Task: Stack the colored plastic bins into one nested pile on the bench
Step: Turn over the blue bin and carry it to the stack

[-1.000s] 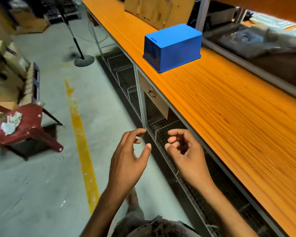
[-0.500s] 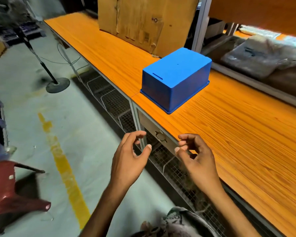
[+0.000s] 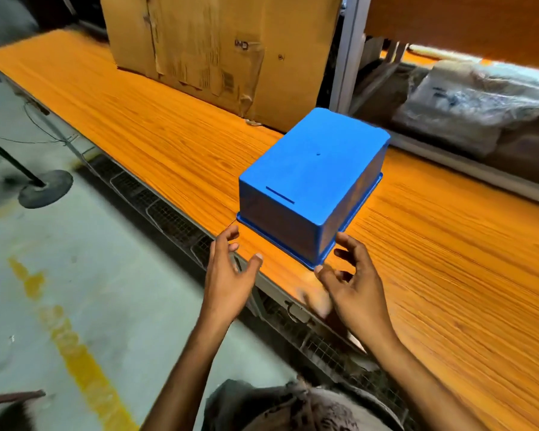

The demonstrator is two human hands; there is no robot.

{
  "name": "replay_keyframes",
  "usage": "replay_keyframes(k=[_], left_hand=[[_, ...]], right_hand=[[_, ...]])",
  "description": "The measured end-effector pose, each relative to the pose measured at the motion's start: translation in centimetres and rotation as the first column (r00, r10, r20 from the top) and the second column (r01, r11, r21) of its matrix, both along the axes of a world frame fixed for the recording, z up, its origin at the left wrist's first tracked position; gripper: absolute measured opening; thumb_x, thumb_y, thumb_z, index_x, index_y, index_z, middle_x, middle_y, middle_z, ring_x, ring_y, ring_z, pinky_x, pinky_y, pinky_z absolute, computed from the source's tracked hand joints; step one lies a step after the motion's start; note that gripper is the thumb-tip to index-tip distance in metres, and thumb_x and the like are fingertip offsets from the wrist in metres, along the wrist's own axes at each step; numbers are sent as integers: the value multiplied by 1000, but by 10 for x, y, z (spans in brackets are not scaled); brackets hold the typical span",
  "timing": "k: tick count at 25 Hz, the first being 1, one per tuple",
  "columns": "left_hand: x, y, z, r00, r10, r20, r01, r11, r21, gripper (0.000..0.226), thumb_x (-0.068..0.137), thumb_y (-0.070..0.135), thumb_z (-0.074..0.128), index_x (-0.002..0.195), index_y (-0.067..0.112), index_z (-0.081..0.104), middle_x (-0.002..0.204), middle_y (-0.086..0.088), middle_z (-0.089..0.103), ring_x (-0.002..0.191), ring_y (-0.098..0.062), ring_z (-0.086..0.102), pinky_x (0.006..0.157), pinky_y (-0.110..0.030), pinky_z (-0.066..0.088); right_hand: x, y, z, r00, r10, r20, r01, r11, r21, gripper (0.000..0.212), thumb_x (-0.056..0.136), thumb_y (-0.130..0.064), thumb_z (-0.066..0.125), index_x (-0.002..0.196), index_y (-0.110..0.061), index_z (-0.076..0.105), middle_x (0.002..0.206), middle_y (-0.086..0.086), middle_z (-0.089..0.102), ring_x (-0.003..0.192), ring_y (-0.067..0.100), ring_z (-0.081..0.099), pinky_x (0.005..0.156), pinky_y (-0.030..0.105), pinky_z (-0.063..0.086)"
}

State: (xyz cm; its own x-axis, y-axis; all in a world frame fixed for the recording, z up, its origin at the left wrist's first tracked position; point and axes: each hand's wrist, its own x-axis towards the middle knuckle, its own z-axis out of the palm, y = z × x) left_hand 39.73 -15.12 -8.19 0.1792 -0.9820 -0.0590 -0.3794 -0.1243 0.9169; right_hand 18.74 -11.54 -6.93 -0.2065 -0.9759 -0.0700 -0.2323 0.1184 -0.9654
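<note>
My left hand [image 3: 227,275] is spread wide, fingers fanned and thumb out, with nothing in its grip. It hangs over the front edge of the worktop [image 3: 137,132], just beside the near left corner of the bin [image 3: 311,181]; the fingertips come close to the rim there, but I cannot tell whether they touch it. My right hand [image 3: 355,284] is also released, fingers loosely curled and apart, holding nothing. Its upper fingers reach up next to the bin's near right corner, very near the rim, and contact is not clear from here either.

The bin is blue plastic, rectangular, and sits upside down on the orange wood-grain worktop with its flat base facing up and its flared rim against the surface. A thin slot marks the base near my edge, and a small dot sits at about the middle. It stands near the front edge, turned at an angle to it. Behind it, well apart, a cardboard box [image 3: 218,48] stands on the same worktop. To the left, below, is a grey floor [image 3: 44,290] with a yellow stripe [image 3: 75,362].
</note>
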Motion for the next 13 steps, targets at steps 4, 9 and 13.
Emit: replay_keyframes(k=[4, 9, 13], left_hand=[[19, -61, -13, 993, -116, 24, 115, 992, 50, 88, 90, 36, 75, 160, 35, 22, 166, 9, 26, 150, -13, 32, 107, -33, 41], [40, -134, -27, 917, -397, 40, 395, 917, 51, 103, 77, 65, 74, 160, 32, 24, 160, 9, 41, 145, -10, 43, 116, -44, 42], [54, -166, -20, 872, -488, -33, 485, 872, -68, 79, 78, 55, 77, 147, 33, 45, 140, 11, 61, 127, -8, 60, 103, -44, 54]], right_hand=[[18, -28, -14, 994, -71, -87, 76, 995, 63, 84, 87, -28, 79, 156, -38, 33, 156, -15, 43, 139, 0, 42, 112, 40, 45], [57, -51, -20, 967, -247, -58, 250, 967, 55, 95, 79, -39, 80, 157, -43, 26, 157, -22, 40, 142, 6, 44, 115, 42, 44], [79, -65, -2, 917, -369, 149, 368, 929, 35, 79, 83, -48, 62, 157, -34, 38, 159, -17, 43, 145, 3, 41, 120, 45, 37]])
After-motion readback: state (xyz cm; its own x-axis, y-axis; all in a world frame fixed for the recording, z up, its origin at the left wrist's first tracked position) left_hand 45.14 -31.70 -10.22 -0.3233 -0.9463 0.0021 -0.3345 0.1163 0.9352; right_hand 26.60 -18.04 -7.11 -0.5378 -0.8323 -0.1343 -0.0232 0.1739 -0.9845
